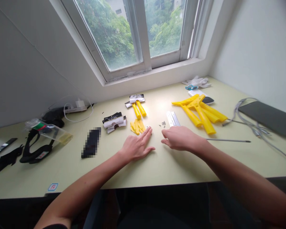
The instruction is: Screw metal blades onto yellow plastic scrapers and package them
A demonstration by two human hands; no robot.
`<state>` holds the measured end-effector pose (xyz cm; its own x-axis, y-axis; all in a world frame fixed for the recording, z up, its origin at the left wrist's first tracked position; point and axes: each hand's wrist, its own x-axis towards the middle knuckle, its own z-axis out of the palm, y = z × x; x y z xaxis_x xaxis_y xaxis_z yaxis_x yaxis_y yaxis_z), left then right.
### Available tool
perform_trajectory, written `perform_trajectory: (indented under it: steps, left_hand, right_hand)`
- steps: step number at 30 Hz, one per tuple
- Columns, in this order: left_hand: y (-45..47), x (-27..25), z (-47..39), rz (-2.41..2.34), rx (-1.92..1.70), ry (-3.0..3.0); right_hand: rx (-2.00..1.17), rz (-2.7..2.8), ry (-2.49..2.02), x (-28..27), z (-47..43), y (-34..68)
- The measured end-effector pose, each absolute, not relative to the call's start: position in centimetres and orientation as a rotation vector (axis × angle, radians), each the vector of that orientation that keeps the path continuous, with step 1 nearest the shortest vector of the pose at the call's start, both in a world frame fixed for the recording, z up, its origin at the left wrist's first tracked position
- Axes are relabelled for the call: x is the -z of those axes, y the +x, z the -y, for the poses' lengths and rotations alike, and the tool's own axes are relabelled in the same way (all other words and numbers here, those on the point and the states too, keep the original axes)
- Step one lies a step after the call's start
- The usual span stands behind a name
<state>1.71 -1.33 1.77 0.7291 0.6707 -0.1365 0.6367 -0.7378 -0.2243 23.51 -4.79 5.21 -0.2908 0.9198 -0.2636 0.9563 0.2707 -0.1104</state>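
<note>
My left hand [136,147] lies on the table with its fingers stretched out and thumb apart. Its fingertips touch the tabletop beside a few tiny metal bits, right of the flat yellow plastic pieces [137,126]. My right hand [178,138] is curled, knuckles up, near a small group of screws [163,123]; whatever is inside its fingers is hidden. Just behind that hand are silver metal strips [173,118], partly covered by it. A thin metal rod [228,140] sticks out past my right forearm, its other end hidden.
Yellow T-shaped handles [200,111] lie at right, near a dark tablet-like slab [271,117] and grey cables. Two yellow tubes with card sleeves [138,108] and more folded cards [113,121] sit behind. At left are a plastic bottle [54,132] and a black strap [35,156].
</note>
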Motion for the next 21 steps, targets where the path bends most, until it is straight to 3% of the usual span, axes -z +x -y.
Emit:
perform_trajectory:
  steps: [7,14,21]
  left_hand:
    - [0.1,-2.0,0.3,1.198,-0.270,-2.708]
    - [-1.8,-1.1,0.7,1.252,-0.263,-2.678]
    - [-1.8,-1.7,-1.1,1.406,-0.064,-2.682]
  right_hand:
    - [0.316,-2.413,1.767,-4.8,4.6,23.6]
    - [0.000,-2.510,1.910,-2.7,3.6,20.7]
    - [0.016,-2.476,1.975,-1.7,1.7,19.1]
